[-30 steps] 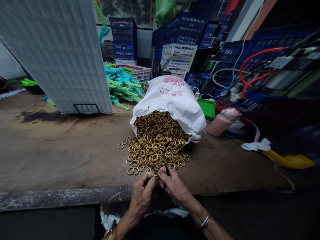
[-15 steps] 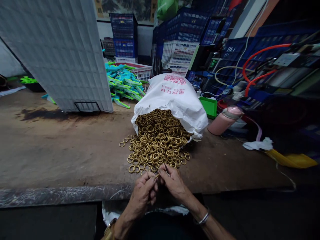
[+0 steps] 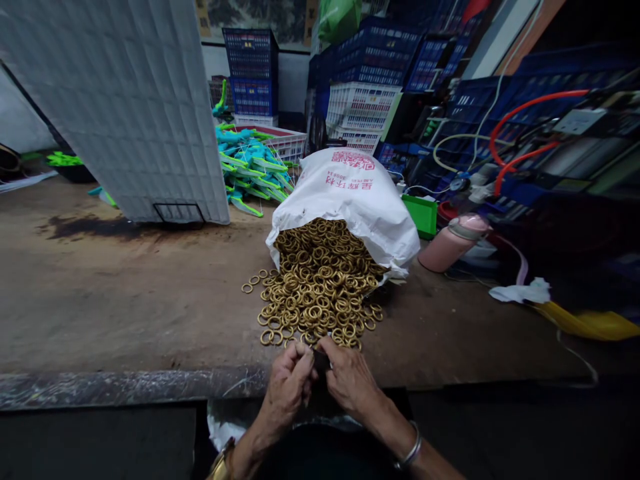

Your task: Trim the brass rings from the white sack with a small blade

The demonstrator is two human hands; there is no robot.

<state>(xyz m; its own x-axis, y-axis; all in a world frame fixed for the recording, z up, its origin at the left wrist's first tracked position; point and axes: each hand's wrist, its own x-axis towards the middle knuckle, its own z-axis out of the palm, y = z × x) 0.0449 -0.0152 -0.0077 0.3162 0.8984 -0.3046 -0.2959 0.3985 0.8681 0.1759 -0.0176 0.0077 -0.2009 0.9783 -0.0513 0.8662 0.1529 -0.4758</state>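
Two bare hands meet at the near edge of a brown work table (image 3: 150,313). The left hand (image 3: 290,380) has its thumb bent toward a curled forefinger; whether the tips close on anything cannot be told. The right hand (image 3: 353,383), just beside it, is seen from the back with fingers curled under, so its grip cannot be judged. Between the two shows a dark object (image 3: 323,362) of unclear form.

Immediately beyond the fingertips lie brass-coloured rings (image 3: 320,300), heaped and overlapping; a few rest singly at the heap's left margin. The heap runs away from the hands into the mouth of a white sack (image 3: 350,193), which lies on its side, open toward the grip and printed in red.

Farther out, left of the sack, are blue-and-green plastic pieces (image 3: 257,167) and a tilted, ribbed panel (image 3: 145,120). To its right are a green tray (image 3: 421,215) and a leaning pink bottle (image 3: 453,243). Blue crates (image 3: 253,67) stand stacked farthest from the hands.
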